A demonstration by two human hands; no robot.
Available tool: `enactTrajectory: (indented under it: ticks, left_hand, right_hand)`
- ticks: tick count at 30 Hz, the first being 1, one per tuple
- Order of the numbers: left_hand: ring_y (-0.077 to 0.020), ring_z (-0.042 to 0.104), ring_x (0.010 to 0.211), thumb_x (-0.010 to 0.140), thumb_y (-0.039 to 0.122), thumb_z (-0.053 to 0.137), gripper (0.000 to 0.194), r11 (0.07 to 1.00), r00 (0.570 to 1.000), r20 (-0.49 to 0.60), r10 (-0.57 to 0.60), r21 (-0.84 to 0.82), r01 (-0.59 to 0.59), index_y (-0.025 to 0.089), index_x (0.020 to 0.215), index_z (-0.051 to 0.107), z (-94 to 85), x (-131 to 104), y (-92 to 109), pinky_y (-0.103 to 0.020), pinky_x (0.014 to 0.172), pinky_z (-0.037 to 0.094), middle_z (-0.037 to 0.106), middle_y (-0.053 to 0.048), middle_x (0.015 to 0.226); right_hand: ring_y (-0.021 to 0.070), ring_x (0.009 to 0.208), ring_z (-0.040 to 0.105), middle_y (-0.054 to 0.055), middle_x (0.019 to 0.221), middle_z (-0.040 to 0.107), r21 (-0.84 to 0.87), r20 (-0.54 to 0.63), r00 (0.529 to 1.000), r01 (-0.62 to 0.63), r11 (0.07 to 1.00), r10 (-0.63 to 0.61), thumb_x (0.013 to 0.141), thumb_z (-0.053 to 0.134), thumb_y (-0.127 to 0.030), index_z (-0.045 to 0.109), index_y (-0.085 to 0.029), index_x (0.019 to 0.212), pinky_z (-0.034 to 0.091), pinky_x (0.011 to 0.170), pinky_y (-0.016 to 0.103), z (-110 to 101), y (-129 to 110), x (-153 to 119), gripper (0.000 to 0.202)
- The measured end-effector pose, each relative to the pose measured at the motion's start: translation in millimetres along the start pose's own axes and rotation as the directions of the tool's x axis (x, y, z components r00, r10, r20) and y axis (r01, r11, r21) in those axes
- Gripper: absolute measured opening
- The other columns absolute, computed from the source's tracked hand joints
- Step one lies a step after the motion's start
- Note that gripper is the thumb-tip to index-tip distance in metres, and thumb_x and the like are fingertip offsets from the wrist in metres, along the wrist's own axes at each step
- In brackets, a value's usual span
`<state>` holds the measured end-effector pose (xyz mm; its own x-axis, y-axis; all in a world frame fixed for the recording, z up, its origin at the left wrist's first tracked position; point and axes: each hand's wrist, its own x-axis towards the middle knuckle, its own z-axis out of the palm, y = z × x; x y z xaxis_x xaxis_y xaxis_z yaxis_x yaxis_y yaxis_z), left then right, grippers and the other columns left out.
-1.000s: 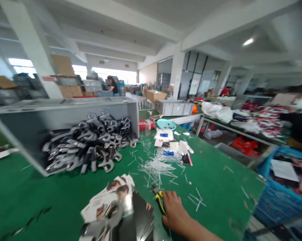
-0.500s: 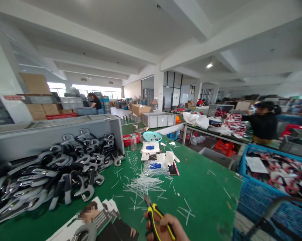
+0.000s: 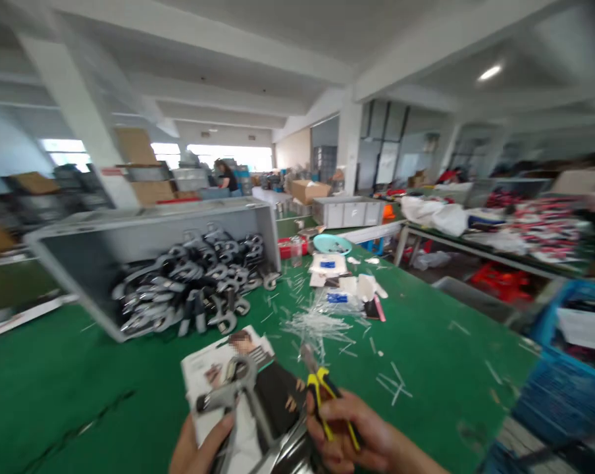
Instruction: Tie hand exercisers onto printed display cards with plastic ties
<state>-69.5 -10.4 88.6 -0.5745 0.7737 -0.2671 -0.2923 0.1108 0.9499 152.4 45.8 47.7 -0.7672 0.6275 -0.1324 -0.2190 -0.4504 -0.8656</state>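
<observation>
My right grip (image 3: 351, 428) is wrapped round the handles of the pliers (image 3: 317, 376), whose tips point to eleven o'clock; they are too blurred for me to tell whether they are parted. At nine o'clock from it, my left grip (image 3: 201, 444) pinches the printed card (image 3: 278, 392) and the grey tool (image 3: 221, 396) lying over it, thumb on top.

What worries me is slippage. The card looks slick and the tool on it lopsided, so if my thumb eased, the tool could roll off or drag the card askew. The pliers sit just beside the card's dark edge; a careless turn of my wrist could scuff or crease the print. At twelve o'clock, just beyond the tips, the white strips (image 3: 317, 324) lie so loose that a brush of my knuckles could scatter them. At ten o'clock the crate (image 3: 73, 266) rests on its side, and its heaped tools (image 3: 189, 276) come right to the open front, so a knock might spill more of them out.

The pliers have yellow-and-black handles and a dull metal head. The grey tool curls into a rounded, hooked end. The strips are thin, straight and plastic-looking, the crate's walls flat and rigid. Under it all, the green tabletop (image 3: 440, 342) looks smooth, scuffed in places.
</observation>
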Motion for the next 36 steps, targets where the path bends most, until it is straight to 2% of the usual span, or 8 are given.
enactTrajectory:
  ticks: [2,5,8,11,22,28,31,36]
  left_hand:
    - [-0.0262,0.067,0.093,0.067,0.04,0.08,0.052,0.998,0.993,0.112,0.039,-0.057,-0.033,0.019,0.112,0.065,-7.8,8.8,-12.2,-0.033,0.074,0.053,0.072,-0.005,0.103]
    - [-0.0238,0.067,0.091,0.071,0.034,0.076,0.055,0.989,0.981,0.158,0.112,-0.114,-0.094,0.016,0.12,0.06,-18.1,25.4,-28.9,-0.032,0.079,0.051,0.072,-0.008,0.108]
    - [-0.0214,0.067,0.087,0.074,0.03,0.073,0.048,0.983,0.979,0.149,0.14,-0.137,-0.12,0.016,0.118,0.06,-20.7,32.1,-36.1,-0.031,0.082,0.049,0.072,-0.007,0.105]
    - [-0.0203,0.066,0.085,0.075,0.028,0.072,0.044,0.983,0.973,0.178,0.144,-0.138,-0.12,0.016,0.115,0.06,-19.0,30.2,-35.7,-0.031,0.082,0.048,0.072,-0.006,0.102]
    - [-0.0201,0.066,0.081,0.069,0.031,0.077,0.047,0.991,0.97,0.224,0.091,-0.114,-0.066,0.018,0.112,0.064,-18.6,32.2,-28.7,-0.03,0.078,0.049,0.073,-0.005,0.099]
    - [-0.0187,0.065,0.079,0.072,0.028,0.074,0.042,0.992,0.967,0.239,0.087,-0.106,-0.063,0.018,0.111,0.063,-20.1,32.6,-29.2,-0.028,0.076,0.048,0.072,-0.004,0.096]
    - [-0.0172,0.063,0.077,0.072,0.027,0.074,0.041,0.991,0.966,0.245,0.079,-0.122,-0.05,0.018,0.111,0.063,-20.4,31.6,-28.1,-0.026,0.074,0.048,0.071,-0.003,0.094]
    - [-0.0167,0.063,0.072,0.072,0.025,0.073,0.038,0.985,0.959,0.278,0.048,-0.174,0.001,0.015,0.107,0.063,-20.6,31.2,-23.4,-0.025,0.067,0.047,0.071,-0.004,0.09]
  right_hand:
    - [0.0126,0.056,0.047,0.002,0.085,0.056,-0.436,-0.117,0.99,0.022,0.9,-0.081,0.089,0.05,-0.047,0.051,-0.023,0.11,0.042,0.054,0.027,-4.3,-10.9,2.7,0.033]
    - [0.0253,0.103,0.056,0.011,0.117,0.059,-0.953,-0.024,0.935,0.085,0.29,-0.353,0.092,0.051,-0.036,0.051,-0.021,0.127,0.046,0.092,0.043,-20.3,-33.4,19.1,0.038]
    - [0.0307,0.113,0.051,0.014,0.127,0.057,-0.961,0.206,0.906,0.117,-0.25,-0.37,0.085,0.054,-0.023,0.044,-0.02,0.142,0.041,0.099,0.051,-30.2,-50.7,34.0,0.058]
    - [0.0316,0.109,0.05,0.014,0.127,0.057,-0.887,0.309,0.903,0.16,-0.432,-0.3,0.08,0.056,-0.017,0.036,-0.021,0.149,0.041,0.097,0.051,-30.3,-57.9,41.1,0.072]
    - [0.0323,0.108,0.049,0.015,0.123,0.059,-0.846,0.401,0.889,0.268,-0.46,-0.22,0.08,0.057,-0.016,0.042,-0.019,0.145,0.039,0.095,0.05,-12.5,-57.9,67.9,0.066]
    - [0.0264,0.09,0.059,0.012,0.102,0.064,-0.875,0.302,0.946,0.224,-0.428,-0.121,0.084,0.057,-0.019,0.061,-0.016,0.113,0.048,0.072,0.035,-16.2,-54.2,75.2,0.029]
    - [0.0244,0.088,0.064,0.012,0.102,0.066,-0.921,0.273,0.957,0.23,-0.314,-0.098,0.085,0.053,-0.017,0.062,-0.017,0.11,0.048,0.072,0.033,-19.6,-56.3,78.1,0.026]
    - [0.0232,0.086,0.068,0.008,0.097,0.071,-0.956,0.292,0.956,0.291,0.04,0.03,0.091,0.05,-0.024,0.065,-0.023,0.11,0.052,0.076,0.034,-5.9,-62.6,67.3,0.024]
